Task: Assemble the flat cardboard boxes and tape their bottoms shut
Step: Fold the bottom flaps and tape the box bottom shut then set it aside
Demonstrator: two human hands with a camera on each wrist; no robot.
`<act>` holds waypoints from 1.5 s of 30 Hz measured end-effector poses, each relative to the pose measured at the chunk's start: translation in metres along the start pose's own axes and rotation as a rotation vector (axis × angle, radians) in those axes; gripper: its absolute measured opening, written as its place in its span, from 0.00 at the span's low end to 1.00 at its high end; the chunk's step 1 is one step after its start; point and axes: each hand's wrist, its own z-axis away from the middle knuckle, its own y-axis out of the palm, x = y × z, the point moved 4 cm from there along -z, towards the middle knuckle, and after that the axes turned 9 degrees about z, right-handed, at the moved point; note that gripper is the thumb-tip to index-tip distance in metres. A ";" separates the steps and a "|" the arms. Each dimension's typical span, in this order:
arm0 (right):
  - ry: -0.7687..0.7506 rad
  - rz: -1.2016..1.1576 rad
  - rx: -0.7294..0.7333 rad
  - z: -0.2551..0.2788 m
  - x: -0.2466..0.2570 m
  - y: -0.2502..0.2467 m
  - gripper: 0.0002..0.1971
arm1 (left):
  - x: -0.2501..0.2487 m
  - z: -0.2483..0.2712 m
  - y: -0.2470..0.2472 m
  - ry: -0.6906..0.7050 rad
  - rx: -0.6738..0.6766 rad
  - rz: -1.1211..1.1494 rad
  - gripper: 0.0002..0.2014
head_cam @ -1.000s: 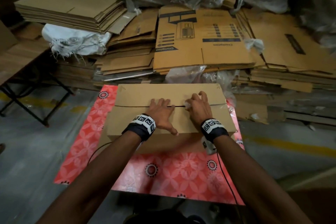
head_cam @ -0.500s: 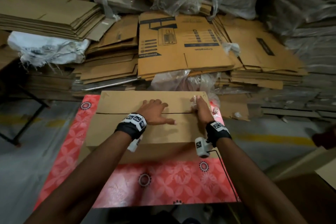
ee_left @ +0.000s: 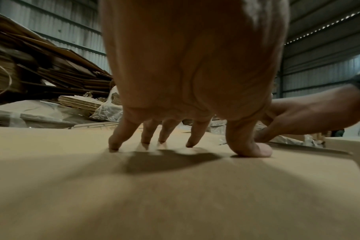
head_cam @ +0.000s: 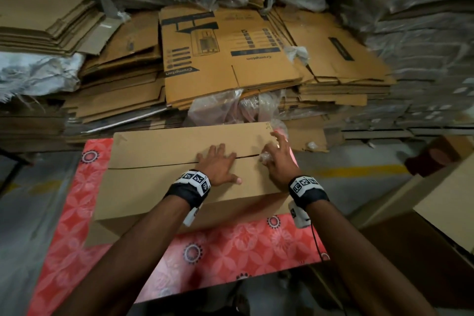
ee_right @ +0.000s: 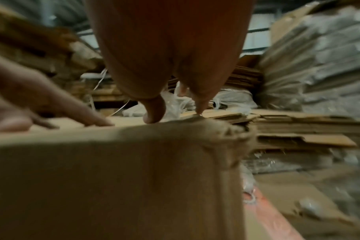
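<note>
Stacked flat cartons (head_cam: 230,59) fill the upper frame; on the red desk (head_cam: 230,246), left hand (head_cam: 218,164) presses the box (head_cam: 159,161) flaps flat, fingers spread, while right hand (head_cam: 277,161) pinches clear tape (head_cam: 265,156).

The left hand (ee_left: 187,81) presses its spread fingertips (ee_left: 113,146) and thumb down on the flat brown top of the cardboard box (ee_left: 175,194). At the box's right edge the right hand (ee_left: 298,116) reaches in low, fingers bent toward the thumb. Behind lie stacks of flattened cardboard (ee_left: 51,68) and crumpled plastic wrap (ee_left: 108,112).
</note>
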 end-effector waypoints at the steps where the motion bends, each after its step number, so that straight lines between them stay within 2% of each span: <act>1: 0.001 -0.068 0.011 0.002 0.001 -0.002 0.19 | 0.000 -0.001 0.001 -0.004 0.004 -0.007 0.47; 4: 0.126 -0.368 -0.074 0.008 -0.003 -0.004 0.20 | -0.003 -0.004 0.002 -0.038 -0.004 -0.027 0.47; 7: 0.377 -0.595 -0.169 0.005 -0.020 0.001 0.15 | -0.026 -0.005 0.002 -0.004 -0.023 -0.036 0.48; 9: 0.553 -0.868 -0.158 -0.001 -0.027 0.003 0.19 | -0.050 -0.006 0.006 0.068 0.002 0.007 0.54; 11: 0.636 -1.098 -0.144 -0.008 -0.036 0.011 0.27 | -0.065 -0.006 0.015 0.078 0.032 0.030 0.62; 13: 0.659 -0.960 -0.122 -0.009 -0.048 0.014 0.33 | -0.069 -0.006 0.023 0.059 0.047 -0.021 0.68; 16: 0.668 -0.457 0.039 0.002 -0.077 0.026 0.26 | -0.066 -0.006 0.025 0.047 0.046 -0.064 0.71; 18: 0.678 -0.262 0.213 0.019 -0.092 0.040 0.21 | -0.064 -0.007 0.021 0.038 0.040 -0.063 0.70; 20: 0.667 -0.311 0.299 0.037 -0.101 0.054 0.16 | -0.064 -0.006 0.019 0.031 0.045 -0.059 0.70; 21: 0.693 -0.453 0.311 0.048 -0.100 0.060 0.15 | -0.065 -0.005 0.018 0.028 0.053 -0.057 0.70; 24: 0.877 -0.957 0.231 0.076 -0.096 0.078 0.14 | -0.069 0.000 0.018 0.014 0.040 -0.060 0.68; 26: 0.888 -1.012 0.146 0.091 -0.095 0.087 0.07 | -0.071 0.001 0.019 0.002 0.028 -0.056 0.68; 27: 0.856 -0.966 0.114 0.100 -0.095 0.090 0.03 | -0.072 0.001 0.020 -0.005 0.024 -0.049 0.68; 28: 0.831 -0.926 0.085 0.110 -0.098 0.099 0.03 | -0.073 0.002 0.021 -0.010 0.021 -0.044 0.68; 30: 0.824 -0.855 0.053 0.136 -0.109 0.119 0.11 | -0.073 0.002 0.023 -0.011 0.024 -0.037 0.68; 33: 0.916 -0.657 0.062 0.187 -0.143 0.168 0.26 | -0.071 0.001 0.027 -0.005 0.028 -0.041 0.67; 34: 0.943 -0.573 0.055 0.202 -0.149 0.176 0.28 | -0.071 0.001 0.028 -0.001 0.028 -0.039 0.66; 37: 0.926 -0.317 0.089 0.233 -0.142 0.161 0.17 | -0.070 0.001 0.029 0.008 0.028 -0.031 0.66; 38: 0.906 -0.270 0.079 0.239 -0.141 0.160 0.17 | -0.070 0.001 0.029 0.010 0.028 -0.029 0.65; 41: 0.902 -0.246 -0.023 0.254 -0.144 0.159 0.28 | -0.071 0.004 0.030 0.014 0.023 -0.027 0.65; 43: 0.906 -0.228 -0.058 0.261 -0.143 0.164 0.22 | -0.071 0.007 0.031 0.012 0.020 -0.028 0.65; 45: 0.863 -0.192 -0.007 0.263 -0.136 0.170 0.13 | -0.071 0.008 0.031 0.012 0.022 -0.025 0.65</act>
